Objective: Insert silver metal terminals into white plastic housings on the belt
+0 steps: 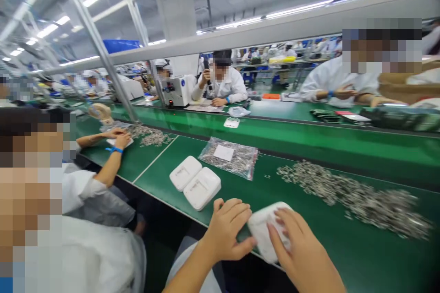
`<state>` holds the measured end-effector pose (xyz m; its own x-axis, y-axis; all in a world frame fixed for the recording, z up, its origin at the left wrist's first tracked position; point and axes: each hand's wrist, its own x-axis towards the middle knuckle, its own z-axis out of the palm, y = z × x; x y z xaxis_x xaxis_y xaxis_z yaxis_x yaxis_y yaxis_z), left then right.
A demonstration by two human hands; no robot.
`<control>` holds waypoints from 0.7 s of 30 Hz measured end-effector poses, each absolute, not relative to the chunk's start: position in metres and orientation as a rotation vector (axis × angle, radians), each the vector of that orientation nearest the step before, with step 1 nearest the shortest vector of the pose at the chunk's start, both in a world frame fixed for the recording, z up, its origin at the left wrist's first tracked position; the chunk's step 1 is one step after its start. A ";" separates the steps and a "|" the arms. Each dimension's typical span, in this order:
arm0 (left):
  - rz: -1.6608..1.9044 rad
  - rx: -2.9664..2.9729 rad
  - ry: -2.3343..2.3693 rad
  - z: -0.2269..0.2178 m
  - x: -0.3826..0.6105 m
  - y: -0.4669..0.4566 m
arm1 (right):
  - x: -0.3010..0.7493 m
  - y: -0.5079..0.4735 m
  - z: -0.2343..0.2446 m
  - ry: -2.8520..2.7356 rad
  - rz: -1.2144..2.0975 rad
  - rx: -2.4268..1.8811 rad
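My left hand (227,229) rests at the near edge of the green bench (309,201), fingers curled, its thumb touching the left side of a white plastic tray (263,231). On top of that tray lies my right hand (302,249), its fingers pressed on the tray's right part. Two more white trays (195,181) lie side by side a little to the left. A clear bag (230,156) of small metal parts with a white label lies behind them. A long heap of loose small metal parts (354,194) spreads over the bench to the right.
A person in white sits close at my left, an arm (112,155) with a blue wristband reaching to another heap of parts (151,136). Beyond a green conveyor (309,139), other people in white work at a white machine (176,90). A slanted metal post (103,52) stands left.
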<state>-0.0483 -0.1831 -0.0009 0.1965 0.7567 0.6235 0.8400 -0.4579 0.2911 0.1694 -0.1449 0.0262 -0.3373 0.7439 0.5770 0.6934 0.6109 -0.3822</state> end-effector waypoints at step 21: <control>-0.557 -2.333 -1.337 -0.015 -0.040 -0.163 | 0.165 0.065 -0.054 -2.365 0.172 -0.797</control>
